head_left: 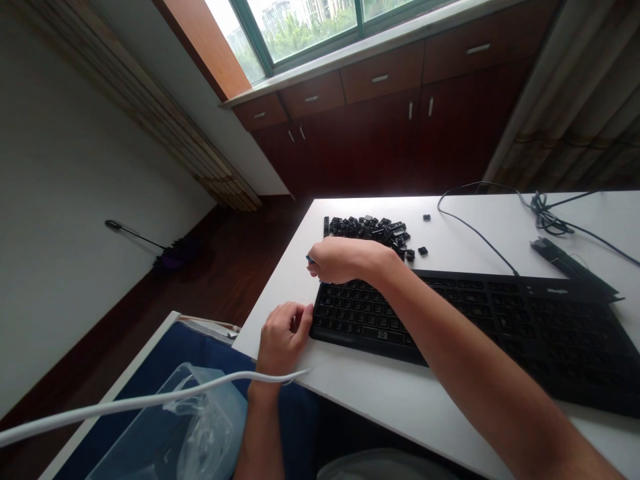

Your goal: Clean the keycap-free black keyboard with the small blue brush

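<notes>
Keyboard (337, 315) lies flat on the surface (295, 283); left hand (284, 333) rests at its left end, thumb at the edge, fingers loosely curled; whether it grips cannot be told; right hand (334, 259) is closed in a pinch on a blue item (311, 260), mostly hidden, at the far left corner; keycaps (367, 228) lie heaped just beyond. Keyboard judged stiff, fairly light and liable to slide; best held by its end edges, off the exposed sockets, probably fragile; keycaps judged light, hard, easily scattered; best pinched by opposite sides.
</notes>
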`<state>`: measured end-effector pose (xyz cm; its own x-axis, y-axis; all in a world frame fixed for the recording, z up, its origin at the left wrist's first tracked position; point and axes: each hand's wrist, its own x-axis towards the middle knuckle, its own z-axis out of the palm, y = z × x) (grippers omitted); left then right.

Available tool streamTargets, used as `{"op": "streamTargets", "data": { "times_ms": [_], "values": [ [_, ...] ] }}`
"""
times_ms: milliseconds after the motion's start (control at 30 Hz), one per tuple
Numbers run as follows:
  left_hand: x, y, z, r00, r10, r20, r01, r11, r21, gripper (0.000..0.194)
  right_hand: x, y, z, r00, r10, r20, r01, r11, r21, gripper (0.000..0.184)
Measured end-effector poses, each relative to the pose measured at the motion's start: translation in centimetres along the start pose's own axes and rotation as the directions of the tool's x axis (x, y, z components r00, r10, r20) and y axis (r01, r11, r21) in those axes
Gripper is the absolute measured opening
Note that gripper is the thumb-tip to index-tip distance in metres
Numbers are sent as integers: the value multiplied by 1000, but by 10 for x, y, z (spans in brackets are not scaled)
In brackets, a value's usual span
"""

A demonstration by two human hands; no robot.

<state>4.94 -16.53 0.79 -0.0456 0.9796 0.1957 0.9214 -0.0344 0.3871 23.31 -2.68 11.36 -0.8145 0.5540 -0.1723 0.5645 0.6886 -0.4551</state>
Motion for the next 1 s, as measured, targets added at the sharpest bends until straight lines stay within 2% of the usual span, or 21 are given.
{"op": "streamTargets", "data": {
  "times_ms": [267,500,733,900,1000],
  "values": [
    [0,2,0,1000,10,-10,-10,1000,9,31,-3,0,-4,1000,-29,-2,29,1000,-2,35],
    [-1,3,-1,1000,10,-9,-10,1000,-2,30,-8,-3,-5,999,29,17,-29,999,-16,28],
    [0,6,-1,1000,15,-10,-15,1000,-2,30,-5,-1,-2,1000,3,24,-3,1000,-20,34],
    [0,5,-1,1000,19,-14,-19,1000,0,30,-5,0,0,998,49,-33,-51,997,-56,34],
    [0,5,-1,1000,21,-12,-21,1000,2,30,-5,-2,1,998,35,-56,-39,997,-74,35]
  ]
}}
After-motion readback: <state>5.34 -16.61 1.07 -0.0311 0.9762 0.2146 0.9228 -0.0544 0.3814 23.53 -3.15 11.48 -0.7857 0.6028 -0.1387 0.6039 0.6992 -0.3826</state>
